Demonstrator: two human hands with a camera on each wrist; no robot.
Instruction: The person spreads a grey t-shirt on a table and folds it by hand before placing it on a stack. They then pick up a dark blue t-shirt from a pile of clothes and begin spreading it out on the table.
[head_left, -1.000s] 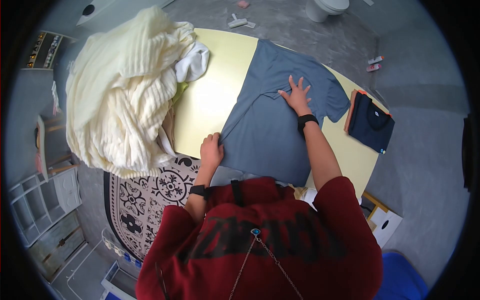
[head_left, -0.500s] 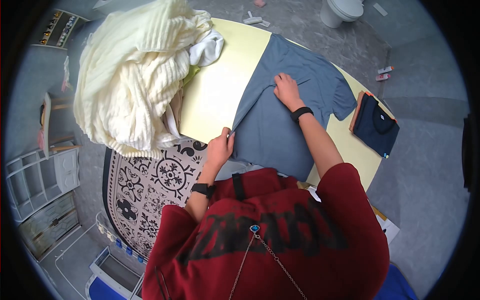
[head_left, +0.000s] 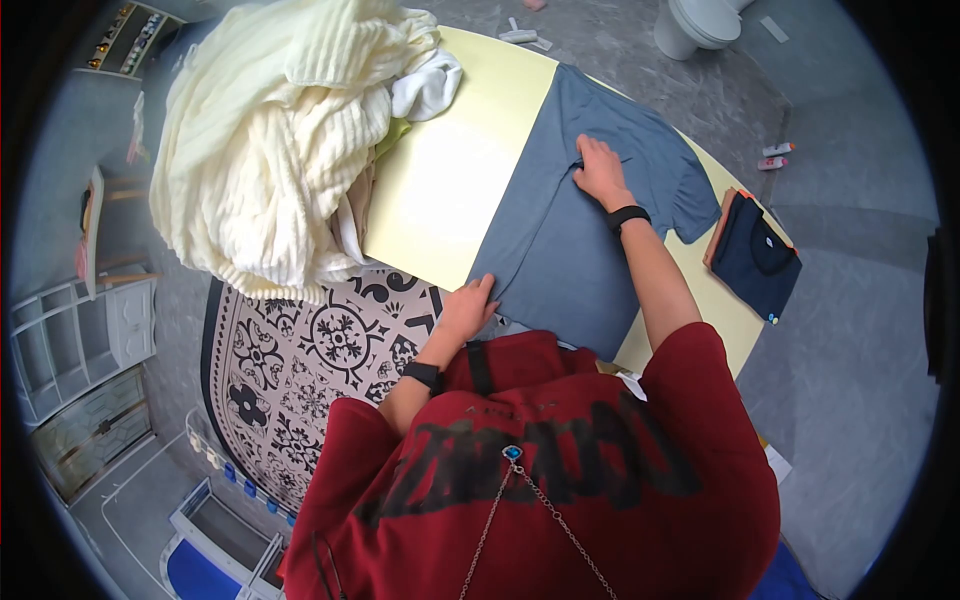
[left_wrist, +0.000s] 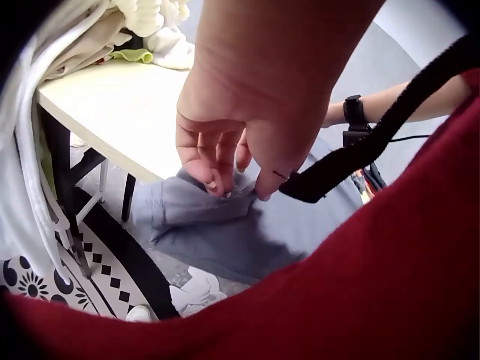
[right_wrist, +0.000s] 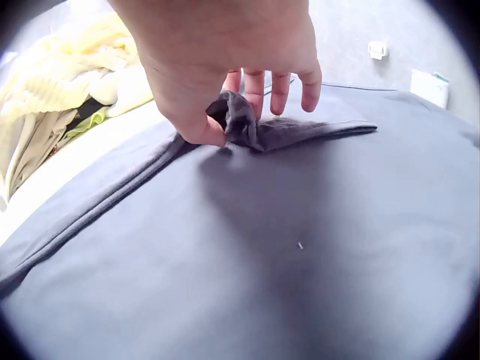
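Two hands on one blue shirt (head_left: 575, 260) here, and it's lying across the pale yellow table (head_left: 470, 150), partly folded over itself. Taking the shirt's middle as the clock centre, with 12 pointing away from the wearer, the left hand (head_left: 468, 310) is around 8, pinching the near edge between thumb and fingers. The right hand (head_left: 602, 172) is up near 12, gripping a bunched bit of fabric, thumb on one side, fingers on the other. Big cream blanket (head_left: 270, 140) heaped at 9 to 10, with a white cloth (head_left: 428, 85) beside it. Folded navy top (head_left: 755, 260) sits at 3, orange stuff (head_left: 722, 228) peeking out underneath. Patterned rug (head_left: 335, 345) on the floor at 8, toilet (head_left: 697, 25) over at 1.
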